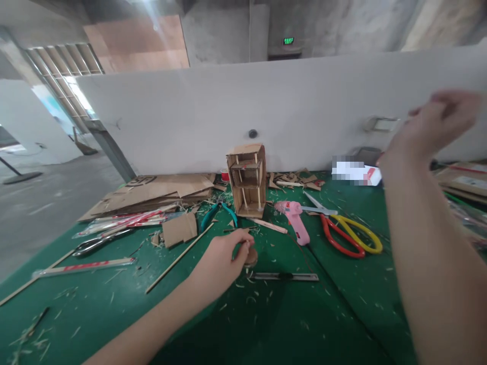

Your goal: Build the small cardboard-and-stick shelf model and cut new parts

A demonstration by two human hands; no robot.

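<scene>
Near the middle of the green table, my left hand (232, 253) is closed, its thumb and fingertips pinched on a small round cardboard piece (251, 257). Just right of and below it lies a utility knife (285, 277). My right hand (441, 119) is raised at the upper right, blurred, with its fingers curled; what it holds, if anything, cannot be made out. A small cardboard shelf box (247, 180) stands upright beyond my left hand. A pink glue gun (294, 220) lies to the right of the box.
Scissors with red and yellow handles (348, 235) lie at the right. Teal pliers (218, 215), cardboard sheets (152, 192) and a thin wooden stick (178, 258) are on the left. Cardboard scraps (294, 180) lie along the white partition (297, 101).
</scene>
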